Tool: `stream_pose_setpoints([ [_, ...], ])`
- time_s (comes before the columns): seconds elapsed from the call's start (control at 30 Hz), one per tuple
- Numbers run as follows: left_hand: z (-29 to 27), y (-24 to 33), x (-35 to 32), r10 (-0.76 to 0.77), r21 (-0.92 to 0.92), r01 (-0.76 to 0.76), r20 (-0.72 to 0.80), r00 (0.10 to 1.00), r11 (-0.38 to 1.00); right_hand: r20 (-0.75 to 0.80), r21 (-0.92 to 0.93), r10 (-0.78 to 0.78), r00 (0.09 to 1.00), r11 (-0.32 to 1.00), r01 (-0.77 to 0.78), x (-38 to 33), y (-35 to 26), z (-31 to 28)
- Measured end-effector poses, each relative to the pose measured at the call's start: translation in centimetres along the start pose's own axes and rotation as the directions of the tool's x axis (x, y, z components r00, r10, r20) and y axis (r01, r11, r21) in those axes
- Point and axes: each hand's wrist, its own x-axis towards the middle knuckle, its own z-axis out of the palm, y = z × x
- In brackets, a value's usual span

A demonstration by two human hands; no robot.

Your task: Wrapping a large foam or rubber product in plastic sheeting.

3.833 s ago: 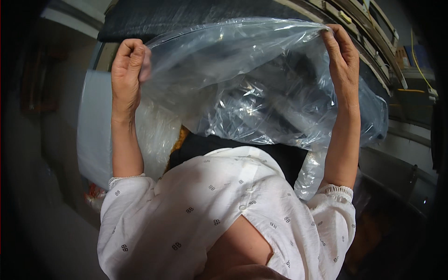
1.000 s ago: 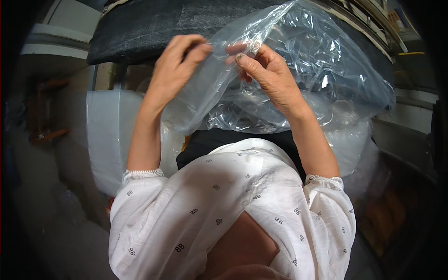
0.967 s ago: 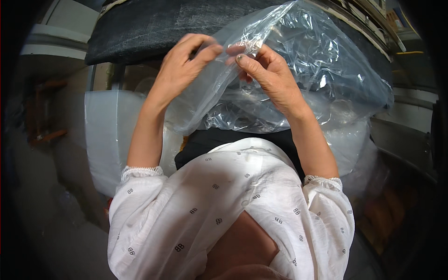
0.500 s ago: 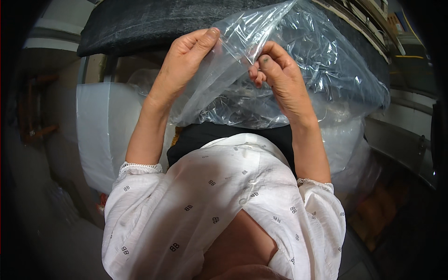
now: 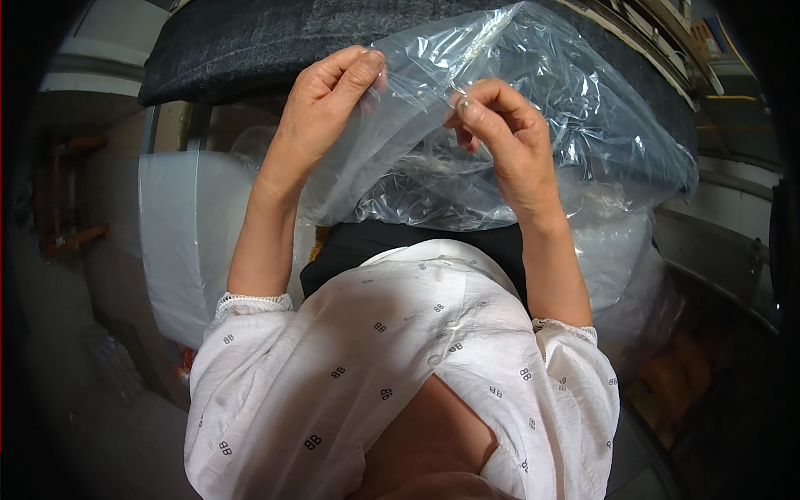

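Two hands up in front of the chest, both on one big clear plastic bag (image 5: 533, 125). Left hand (image 5: 321, 108) has its fingers curled over the bag's upper edge, thumb behind the film, so it's closed on the plastic and holds that side high. Right hand (image 5: 504, 137) pinches a fold of the same edge btwn thumb and fingertips (image 5: 463, 102), other fingers tucked in. The hands sit near each other, a short span of film stretched btwn them; looks like the two pinches are set close so the thin layers can be worked apart at the edge, tho which layer each hand has can't be made out.

Rest of the bag balloons away from the person to the right, crinkled and shiny, draped over the dark padded surface (image 5: 250, 42) ahead; held up like this its weight hangs from the grips, not bunched on the lap. Below it, more pale plastic-wrapped bundles: one at left (image 5: 187, 242), one at right (image 5: 612, 258). White patterned blouse (image 5: 375, 367) fills the lower frame, sleeves ending at the forearms so wrists stay free
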Motion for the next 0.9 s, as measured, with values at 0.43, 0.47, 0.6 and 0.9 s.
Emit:
stream_pose_setpoints([
  [0.43,2.4,0.0,-0.8,-0.123,-0.265,0.103,-0.058,0.991,0.959,-0.036,0.106,0.118,0.992,0.988,-0.114,1.0,1.9,1.3],
  [0.47,1.7,0.1,-0.5,-0.116,-0.23,0.078,-0.157,0.981,0.97,-0.044,0.142,0.153,0.987,0.979,-0.146,0.8,1.6,0.8],
  [0.6,-0.2,0.2,0.4,-0.127,-0.303,0.081,-0.138,0.982,0.95,-0.085,0.154,0.099,0.992,0.984,-0.085,-0.6,0.3,-0.8],
  [0.9,-0.9,0.1,0.9,-0.087,-0.14,0.073,-0.099,0.991,0.987,-0.043,0.109,0.059,0.997,0.993,-0.054,-1.9,0.5,-1.6],
])
